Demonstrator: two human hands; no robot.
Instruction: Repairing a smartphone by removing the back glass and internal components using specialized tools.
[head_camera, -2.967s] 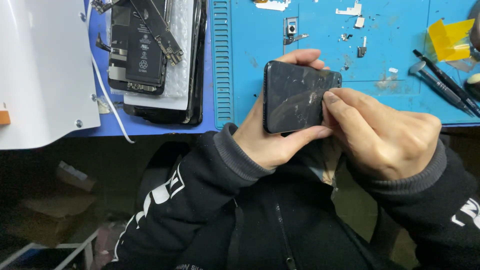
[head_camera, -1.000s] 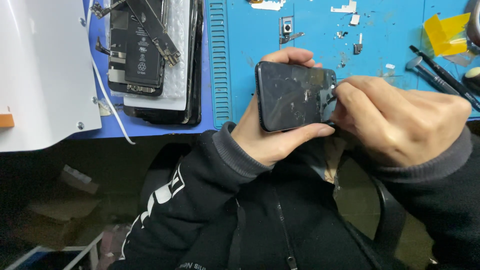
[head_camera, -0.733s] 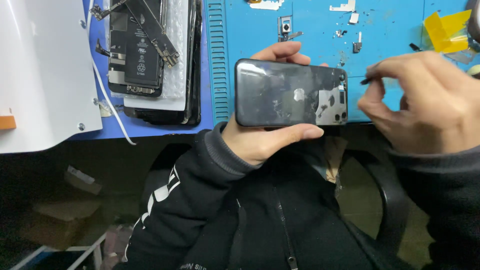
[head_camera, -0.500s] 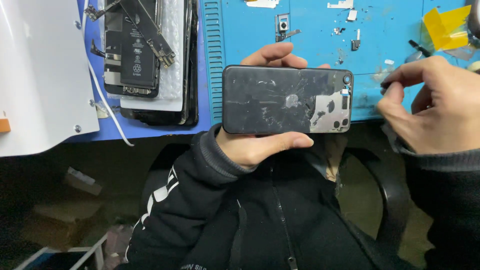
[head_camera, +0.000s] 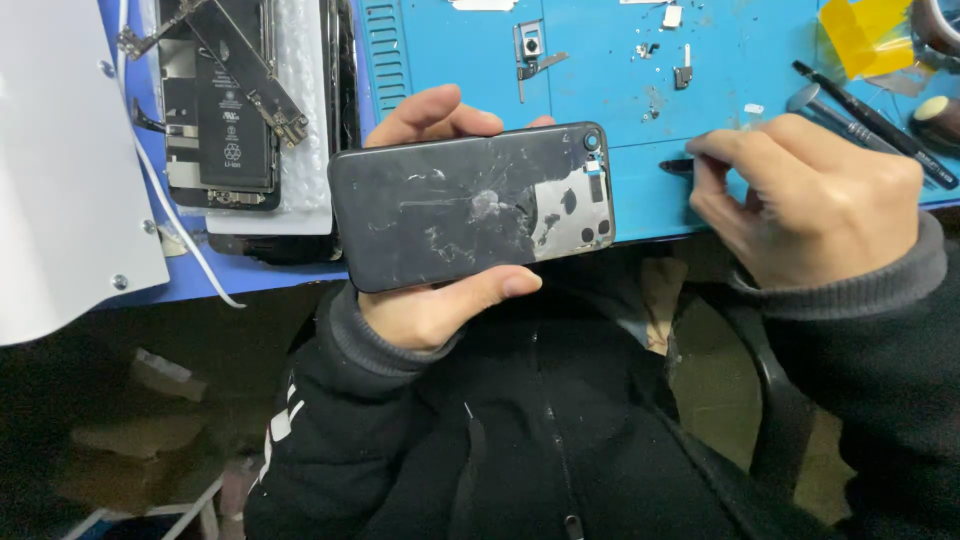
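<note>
Cracked glass covers the black phone back (head_camera: 470, 205), so it looks stiff but fragile and best gripped by its long edges, as the left hand (head_camera: 425, 300) clamps it now, above the lap at the blue mat (head_camera: 600, 60) edge. The right hand (head_camera: 810, 200) pinches what seems a thin dark tool (head_camera: 675, 166) just right of the phone.

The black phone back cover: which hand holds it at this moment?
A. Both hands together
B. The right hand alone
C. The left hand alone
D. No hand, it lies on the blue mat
C. The left hand grips the black phone back cover from behind, thumb on its lower edge, while the right hand is apart from it, over the blue mat, pinching a small dark tool.
</note>
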